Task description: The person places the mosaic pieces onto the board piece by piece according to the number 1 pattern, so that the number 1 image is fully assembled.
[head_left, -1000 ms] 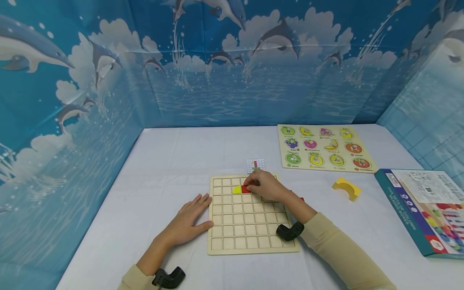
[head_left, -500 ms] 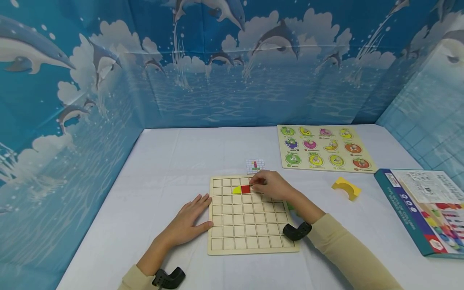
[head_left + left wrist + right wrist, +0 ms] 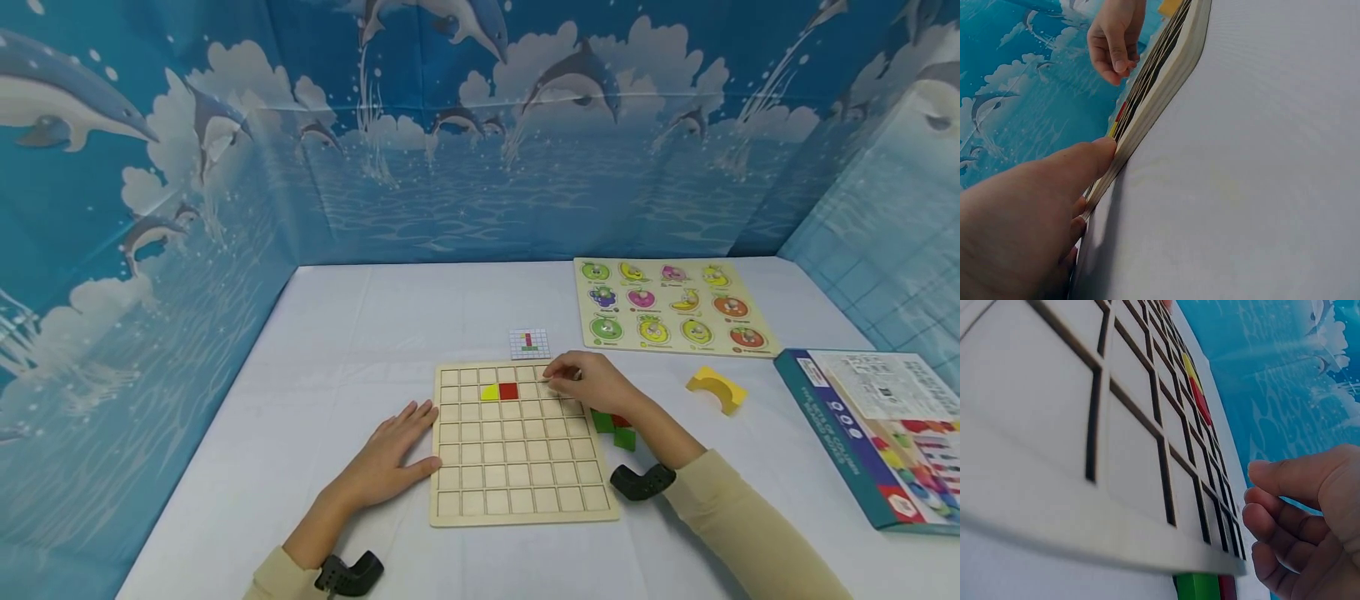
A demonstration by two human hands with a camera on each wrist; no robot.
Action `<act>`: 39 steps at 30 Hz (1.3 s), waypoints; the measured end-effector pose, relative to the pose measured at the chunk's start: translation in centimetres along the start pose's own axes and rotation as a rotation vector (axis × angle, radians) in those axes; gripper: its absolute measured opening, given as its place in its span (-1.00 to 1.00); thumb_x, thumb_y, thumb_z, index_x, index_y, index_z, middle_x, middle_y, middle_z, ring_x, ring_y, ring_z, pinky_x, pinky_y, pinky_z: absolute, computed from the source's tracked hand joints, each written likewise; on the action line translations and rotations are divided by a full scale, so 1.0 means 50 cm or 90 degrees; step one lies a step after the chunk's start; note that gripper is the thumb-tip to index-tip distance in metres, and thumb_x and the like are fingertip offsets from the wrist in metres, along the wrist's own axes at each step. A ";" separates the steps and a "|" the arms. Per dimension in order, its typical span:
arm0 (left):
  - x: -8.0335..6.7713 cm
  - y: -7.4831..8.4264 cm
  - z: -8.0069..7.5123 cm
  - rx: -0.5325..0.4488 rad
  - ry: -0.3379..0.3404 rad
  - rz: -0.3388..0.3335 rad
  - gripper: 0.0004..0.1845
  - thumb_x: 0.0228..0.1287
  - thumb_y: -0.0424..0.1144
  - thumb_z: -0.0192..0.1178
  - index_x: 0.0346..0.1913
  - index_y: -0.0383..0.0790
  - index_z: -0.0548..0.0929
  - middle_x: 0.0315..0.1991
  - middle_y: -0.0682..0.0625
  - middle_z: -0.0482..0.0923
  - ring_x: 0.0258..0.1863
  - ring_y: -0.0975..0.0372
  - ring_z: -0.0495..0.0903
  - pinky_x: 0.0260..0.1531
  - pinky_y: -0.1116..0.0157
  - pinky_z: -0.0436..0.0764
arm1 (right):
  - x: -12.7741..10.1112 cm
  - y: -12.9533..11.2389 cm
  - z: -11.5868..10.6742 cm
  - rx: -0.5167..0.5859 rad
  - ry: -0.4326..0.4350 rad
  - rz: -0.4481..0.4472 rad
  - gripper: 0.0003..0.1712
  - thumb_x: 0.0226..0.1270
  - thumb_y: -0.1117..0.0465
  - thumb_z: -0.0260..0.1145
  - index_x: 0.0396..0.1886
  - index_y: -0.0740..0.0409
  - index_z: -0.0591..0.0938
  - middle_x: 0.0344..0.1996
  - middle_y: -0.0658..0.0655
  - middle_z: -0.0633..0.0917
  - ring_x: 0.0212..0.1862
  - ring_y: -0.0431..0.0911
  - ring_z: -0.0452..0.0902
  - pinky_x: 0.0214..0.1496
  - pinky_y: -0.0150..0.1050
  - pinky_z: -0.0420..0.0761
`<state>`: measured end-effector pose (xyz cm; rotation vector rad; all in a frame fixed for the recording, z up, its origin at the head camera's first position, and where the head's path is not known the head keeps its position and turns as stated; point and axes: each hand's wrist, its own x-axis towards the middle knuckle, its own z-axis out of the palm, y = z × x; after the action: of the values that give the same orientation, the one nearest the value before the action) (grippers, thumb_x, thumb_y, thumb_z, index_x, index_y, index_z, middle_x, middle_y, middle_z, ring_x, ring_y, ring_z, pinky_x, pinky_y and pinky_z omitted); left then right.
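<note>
Staged play booth, dolphin backdrop (image 3: 480, 125), white table (image 3: 360, 333), puzzles (image 3: 671, 304)

grid board (image 3: 517, 467): 1 | fruit puzzle (image 3: 671, 305): 1 | box (image 3: 877, 433): 1 | green blocks (image 3: 611, 427): perhaps 2
</note>
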<state>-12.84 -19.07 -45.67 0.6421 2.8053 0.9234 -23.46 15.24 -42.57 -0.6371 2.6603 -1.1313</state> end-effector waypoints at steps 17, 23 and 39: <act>0.001 -0.002 -0.003 0.009 0.003 0.014 -0.20 0.35 0.13 0.16 0.51 -0.20 0.19 0.51 -0.07 0.07 0.51 0.05 -0.06 0.42 -0.07 -0.04 | -0.044 0.039 -0.056 -0.001 -0.003 0.023 -0.82 0.36 0.25 0.31 -0.12 0.23 0.70 -0.32 0.05 0.63 -0.24 -0.05 0.50 -0.24 -0.25 0.59; 0.001 -0.005 0.000 0.004 -0.003 0.003 -0.20 0.35 0.13 0.15 0.51 -0.17 0.19 0.51 -0.06 0.06 0.51 0.05 -0.07 0.41 -0.08 -0.05 | -0.060 0.057 -0.065 0.004 -0.021 0.033 -0.80 0.37 0.22 0.31 -0.11 0.22 0.69 -0.31 0.04 0.63 -0.26 -0.05 0.50 -0.32 -0.27 0.61; 0.002 -0.005 0.000 0.004 -0.003 0.013 -0.20 0.36 0.12 0.15 0.52 -0.17 0.18 0.51 -0.07 0.06 0.51 0.05 -0.07 0.41 -0.09 -0.05 | -0.082 0.089 -0.065 -0.029 -0.012 0.007 -0.78 0.25 0.24 0.42 -0.12 0.19 0.72 -0.25 0.00 0.67 -0.24 -0.08 0.46 -0.22 -0.30 0.55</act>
<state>-13.00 -19.20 -45.83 0.6737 2.8038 0.9156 -22.25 21.91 -43.52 -0.6364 2.6776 -1.0588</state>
